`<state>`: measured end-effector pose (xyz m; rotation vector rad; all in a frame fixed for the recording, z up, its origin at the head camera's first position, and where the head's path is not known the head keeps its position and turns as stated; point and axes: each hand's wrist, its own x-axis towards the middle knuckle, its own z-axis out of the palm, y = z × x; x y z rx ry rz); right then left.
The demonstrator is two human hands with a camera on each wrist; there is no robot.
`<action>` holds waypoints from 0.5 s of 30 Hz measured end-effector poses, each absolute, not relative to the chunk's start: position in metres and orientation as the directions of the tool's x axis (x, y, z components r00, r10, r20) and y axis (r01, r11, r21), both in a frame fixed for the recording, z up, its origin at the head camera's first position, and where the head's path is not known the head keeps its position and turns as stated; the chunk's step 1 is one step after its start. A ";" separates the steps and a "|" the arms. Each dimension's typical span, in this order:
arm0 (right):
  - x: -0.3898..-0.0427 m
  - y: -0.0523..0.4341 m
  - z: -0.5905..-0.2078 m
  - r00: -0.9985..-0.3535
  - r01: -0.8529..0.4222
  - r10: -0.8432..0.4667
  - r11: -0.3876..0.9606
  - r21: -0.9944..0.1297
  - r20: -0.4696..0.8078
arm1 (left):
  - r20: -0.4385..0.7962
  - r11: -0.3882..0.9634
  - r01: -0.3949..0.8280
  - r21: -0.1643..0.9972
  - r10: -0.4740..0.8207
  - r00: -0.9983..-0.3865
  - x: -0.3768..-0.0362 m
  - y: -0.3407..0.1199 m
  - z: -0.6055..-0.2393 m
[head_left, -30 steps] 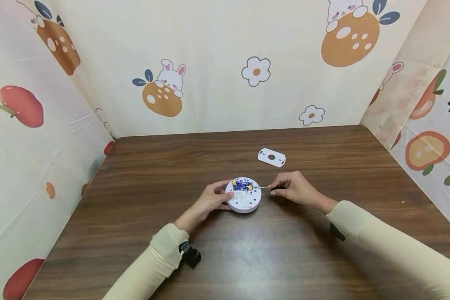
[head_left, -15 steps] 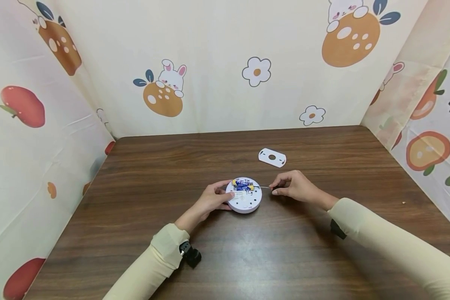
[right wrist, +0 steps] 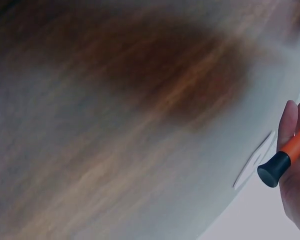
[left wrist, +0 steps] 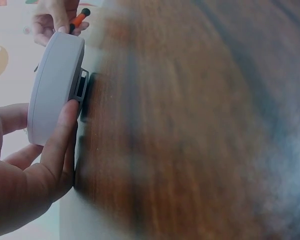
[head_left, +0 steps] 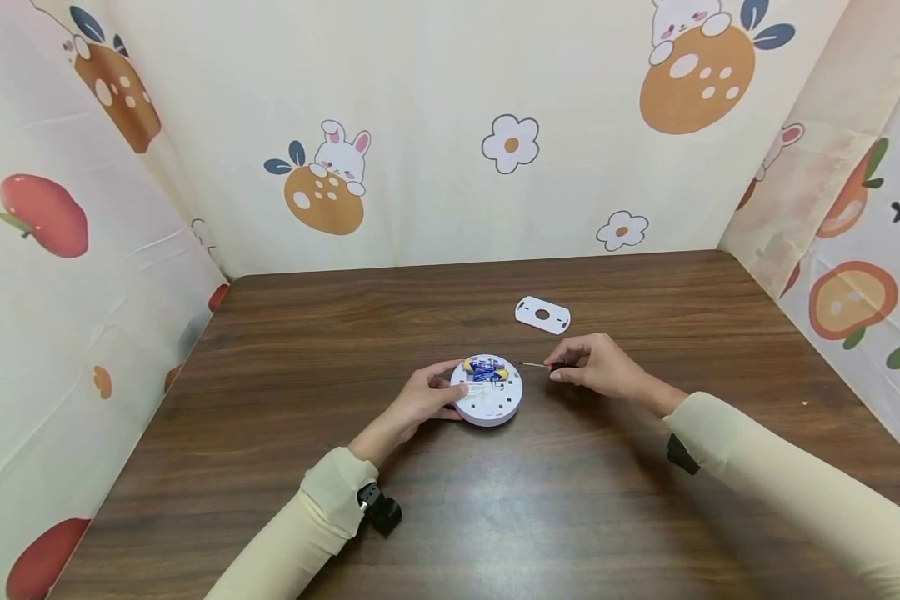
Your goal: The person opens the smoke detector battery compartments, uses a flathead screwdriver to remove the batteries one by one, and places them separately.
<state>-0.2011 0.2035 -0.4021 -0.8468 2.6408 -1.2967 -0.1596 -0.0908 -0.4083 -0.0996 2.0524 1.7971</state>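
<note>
A round white smoke detector (head_left: pixel 489 408) is held at its left side by my left hand (head_left: pixel 414 402), thumb on top and fingers at the edge and underneath. Blue-and-yellow batteries (head_left: pixel 486 369) show in its upper part, one lying askew. Seen edge-on in the left wrist view, the detector's casing (left wrist: pixel 55 90) is close over the table. My right hand (head_left: pixel 600 365) pinches a screwdriver (head_left: pixel 532 364), its thin shaft pointing left and its tip just off the detector's right rim. In the right wrist view the orange-and-black screwdriver handle (right wrist: pixel 296 145) lies across the fingers.
Behind the detector, a white mounting plate (head_left: pixel 542 315) with a central hole lies flat on the brown wooden table (head_left: pixel 345 333). A tiny light speck (head_left: pixel 805 403) is on the table at far right. Printed cloth (head_left: pixel 435 133) walls in the back and sides.
The screwdriver has come out of the detector's battery area, as my right hand moved right and slightly back. The batteries have shifted, one now more askew. My left hand has stayed put.
</note>
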 end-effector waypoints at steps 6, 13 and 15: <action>-0.205 0.207 -0.398 -0.868 -0.446 -0.457 0.550 -0.706 0.192 | -0.345 0.167 -0.314 0.935 0.210 -0.915 -0.159 -0.091 -0.408; -0.218 0.215 -0.400 -0.909 -0.392 -0.385 0.658 -0.644 0.160 | -0.340 0.160 -0.311 0.937 0.210 -0.917 -0.159 -0.091 -0.409; -0.221 0.218 -0.401 -0.919 -0.373 -0.364 0.688 -0.622 0.148 | -0.340 0.159 -0.312 0.937 0.211 -0.916 -0.159 -0.091 -0.409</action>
